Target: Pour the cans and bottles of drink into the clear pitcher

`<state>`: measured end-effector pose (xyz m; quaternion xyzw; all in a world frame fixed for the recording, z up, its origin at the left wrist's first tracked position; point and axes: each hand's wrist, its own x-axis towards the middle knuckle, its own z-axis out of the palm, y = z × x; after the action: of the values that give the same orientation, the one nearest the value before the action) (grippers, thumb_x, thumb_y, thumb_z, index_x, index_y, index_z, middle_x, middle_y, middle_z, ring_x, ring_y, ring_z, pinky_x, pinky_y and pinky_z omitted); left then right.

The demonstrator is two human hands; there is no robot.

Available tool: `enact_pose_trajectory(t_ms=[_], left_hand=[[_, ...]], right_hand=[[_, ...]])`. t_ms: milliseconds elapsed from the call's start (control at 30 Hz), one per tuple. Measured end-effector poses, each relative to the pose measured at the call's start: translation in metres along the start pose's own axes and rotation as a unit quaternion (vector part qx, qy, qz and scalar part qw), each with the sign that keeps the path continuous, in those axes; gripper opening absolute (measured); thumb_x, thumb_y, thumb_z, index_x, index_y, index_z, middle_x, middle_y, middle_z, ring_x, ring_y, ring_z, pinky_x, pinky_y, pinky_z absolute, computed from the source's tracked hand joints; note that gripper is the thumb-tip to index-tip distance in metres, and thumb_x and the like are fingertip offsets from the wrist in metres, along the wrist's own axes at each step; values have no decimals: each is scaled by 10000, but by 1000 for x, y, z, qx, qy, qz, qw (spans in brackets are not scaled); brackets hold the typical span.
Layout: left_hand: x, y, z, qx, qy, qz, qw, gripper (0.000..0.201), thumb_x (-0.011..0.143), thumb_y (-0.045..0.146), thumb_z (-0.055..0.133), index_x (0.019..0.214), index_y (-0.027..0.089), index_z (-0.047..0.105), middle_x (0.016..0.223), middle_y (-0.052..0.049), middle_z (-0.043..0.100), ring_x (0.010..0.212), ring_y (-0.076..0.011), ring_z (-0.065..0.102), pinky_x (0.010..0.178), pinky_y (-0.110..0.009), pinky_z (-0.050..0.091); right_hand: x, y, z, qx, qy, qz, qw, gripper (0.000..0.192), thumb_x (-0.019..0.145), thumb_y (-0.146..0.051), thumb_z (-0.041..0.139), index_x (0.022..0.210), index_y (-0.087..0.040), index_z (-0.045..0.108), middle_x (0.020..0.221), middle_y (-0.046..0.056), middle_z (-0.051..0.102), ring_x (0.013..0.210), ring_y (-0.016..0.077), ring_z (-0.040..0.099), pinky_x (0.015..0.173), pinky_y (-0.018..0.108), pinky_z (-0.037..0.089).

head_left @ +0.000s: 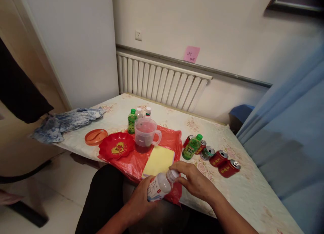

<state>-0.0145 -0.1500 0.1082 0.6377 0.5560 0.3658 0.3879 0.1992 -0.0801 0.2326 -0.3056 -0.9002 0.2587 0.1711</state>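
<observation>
Tilted over the table's front edge is a clear plastic bottle (pixel 164 183) with a printed label and a white cap. My left hand (pixel 140 198) is wrapped round its body from the left. The fingers of my right hand (pixel 193 180) are closed about the white cap (pixel 172 175) at the upper right end. Just beyond the bottle lies a yellow notepad (pixel 160 159) on a red plastic bag (pixel 174 139). Behind the notepad stands a clear measuring jug (pixel 145 134) with dark liquid at its bottom.
A red scalloped plate (pixel 106 149) and an orange lid (pixel 96 137) lie left of the jug. A green-capped bottle (pixel 131 122) and two white-capped bottles stand behind it. To the right are another green bottle (pixel 192 148) and several cans (pixel 229 168). Crumpled cloth (pixel 71 122) lies far left.
</observation>
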Motion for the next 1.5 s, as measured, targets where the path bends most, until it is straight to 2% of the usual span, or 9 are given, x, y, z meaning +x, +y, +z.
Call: enact_pose_trajectory(t_ms=[233,400,500,667,833,967,1200,1400,1500], left_hand=[[2,3,2,-1,-1,1,1000,608,597,136,638,1187,206,508,1131,-47,625,1014,-241,582,892,-336,464],[4,5,2,-1,-6,-4,1000,611,602,138,635,1195,208,505,1150,-51,624,1038,-246,579,917,-346,458],[5,5,1,-11,-11,-11,1000,614,601,135,630,1197,199,499,1148,-57,625,1032,-247,584,909,-346,465],[5,6,-1,-3,-7,-17,1000,622,591,138,626,1197,192,497,1145,-63,626,1032,-252,585,901,-351,467],[7,6,2,-4,-9,-4,1000,576,600,151,633,1164,207,532,1122,-45,639,1001,-245,596,877,-345,475],[9,2,6,-2,-9,-2,1000,603,600,158,649,1186,220,522,1131,-44,636,1013,-248,589,892,-352,472],[19,-5,13,10,-8,12,1000,660,590,138,648,1227,213,495,1184,-75,617,1056,-258,566,930,-373,454],[29,3,25,-8,-18,23,1000,648,607,163,659,1231,197,490,1179,-77,621,1053,-255,569,916,-358,459],[36,11,32,-18,-21,32,999,657,609,178,672,1239,203,486,1193,-79,620,1068,-264,568,928,-367,456]], right_hand=[[2,-5,-2,-37,-4,64,997,88,885,-232,592,953,-201,637,907,30,654,837,170,589,726,255,413],[4,-1,9,-97,20,164,982,275,914,-422,546,813,-172,601,679,3,596,599,140,513,558,248,315],[1,7,10,-70,36,148,986,275,920,-417,538,997,-167,624,774,26,639,677,159,559,626,263,377],[-3,15,0,40,34,57,997,534,806,-315,705,1302,-229,528,1232,89,590,997,198,581,848,311,449],[0,8,4,25,15,74,997,191,863,-299,630,1026,-204,656,924,33,657,821,163,591,730,261,433],[0,9,15,-82,45,179,979,278,877,-449,589,830,-177,624,652,-3,592,597,146,516,574,250,334],[-6,23,10,92,79,101,987,547,755,-261,716,1274,-221,546,1179,63,629,989,191,591,807,279,449],[-13,21,7,79,133,157,975,209,742,-227,687,946,-183,667,851,10,665,772,169,585,723,282,451],[-19,26,13,95,192,185,959,350,732,-251,687,1073,-191,637,880,13,665,788,182,591,742,302,466]])
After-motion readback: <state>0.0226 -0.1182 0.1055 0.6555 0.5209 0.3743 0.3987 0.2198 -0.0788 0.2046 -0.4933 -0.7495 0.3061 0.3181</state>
